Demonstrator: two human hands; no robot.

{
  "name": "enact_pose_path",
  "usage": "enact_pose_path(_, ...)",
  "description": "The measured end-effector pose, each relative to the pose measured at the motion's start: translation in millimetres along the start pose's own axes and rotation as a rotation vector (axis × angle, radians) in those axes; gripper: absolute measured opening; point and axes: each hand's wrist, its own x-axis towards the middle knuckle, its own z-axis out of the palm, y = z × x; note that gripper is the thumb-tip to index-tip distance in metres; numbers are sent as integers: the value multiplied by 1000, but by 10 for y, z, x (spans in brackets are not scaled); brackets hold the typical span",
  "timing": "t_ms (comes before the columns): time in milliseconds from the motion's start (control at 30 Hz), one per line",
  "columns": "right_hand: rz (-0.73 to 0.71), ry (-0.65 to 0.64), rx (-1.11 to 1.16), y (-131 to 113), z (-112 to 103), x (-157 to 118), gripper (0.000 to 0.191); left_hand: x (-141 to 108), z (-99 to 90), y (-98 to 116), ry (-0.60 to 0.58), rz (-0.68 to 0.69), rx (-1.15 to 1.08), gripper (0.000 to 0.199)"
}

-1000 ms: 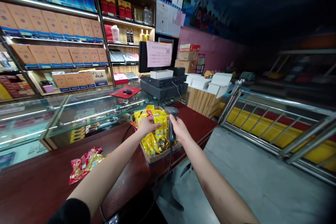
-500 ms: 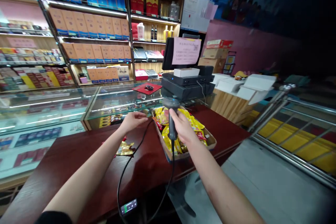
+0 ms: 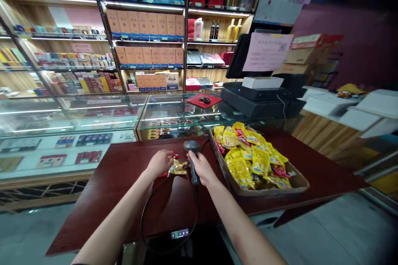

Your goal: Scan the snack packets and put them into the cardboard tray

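Note:
My right hand [image 3: 202, 168] is wrapped round the handle of a dark corded barcode scanner [image 3: 193, 161], held upright over the dark red table [image 3: 124, 174]. Close to its left, my left hand [image 3: 160, 163] reaches down at some small gold and red packets [image 3: 178, 167] on the table. Its fingertips are at the packets' left side, partly hidden, so a grip cannot be made out. To the right stands a shallow cardboard box [image 3: 300, 180] heaped with yellow packets [image 3: 261, 159] and a few red ones. The scanner's black cable loops below both hands.
Behind the table runs a glass display counter [image 3: 174, 109] with a red mat [image 3: 199, 100] and a mouse on it. A monitor [image 3: 239, 56] and a black cash drawer [image 3: 248, 105] stand at the back right. A lit phone-like screen [image 3: 180, 234] is at the near edge.
The view has turned left and down. My right hand has carried the scanner from over the box to the gold packets, and my left hand has come down to them.

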Motion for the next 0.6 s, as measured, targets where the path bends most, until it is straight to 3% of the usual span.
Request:
enact_pose_path(133, 31, 33, -28, 184, 29, 12, 45, -29, 149, 1, -90, 197, 128, 54)
enact_pose_path(200, 31, 40, -9, 226, 29, 9, 43, -12, 205, 18, -139, 235, 182, 48)
enact_pose_path(367, 87, 38, 49, 230, 58, -25, 41, 32, 240, 106, -211, 219, 277, 31)
enact_pose_path(600, 85, 16, 79, 159, 62, -44, 39, 139, 194, 197, -228, 187, 320, 39)
